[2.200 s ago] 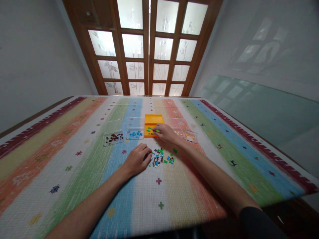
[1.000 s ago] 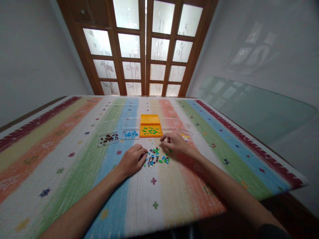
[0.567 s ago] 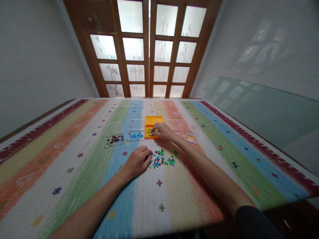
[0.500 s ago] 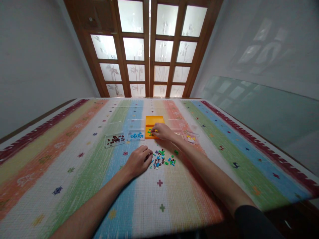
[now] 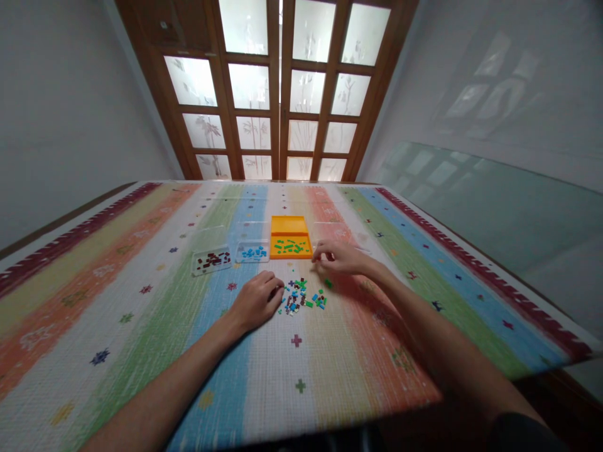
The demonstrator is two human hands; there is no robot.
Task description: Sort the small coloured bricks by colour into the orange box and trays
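A small heap of mixed coloured bricks (image 5: 301, 298) lies on the striped mat between my hands. My left hand (image 5: 254, 301) rests curled on the mat, its fingertips touching the heap's left edge. My right hand (image 5: 340, 257) hovers just right of the orange tray (image 5: 288, 225), fingers bent and pinched together; whether they hold a piece is hidden. Green bricks (image 5: 289, 247) lie in the orange tray. A clear tray of blue bricks (image 5: 253, 253) and a clear tray of dark brown bricks (image 5: 211, 260) stand to its left.
The striped mat (image 5: 141, 314) covers a table that ends near me and at the right. A clear tray sits behind my right hand. A glass panel (image 5: 494, 207) leans on the right wall, and a wooden door with frosted panes (image 5: 277, 88) is behind.
My right hand has drawn back from over the orange tray toward the right, off the green bricks. My left hand has stayed at the heap.
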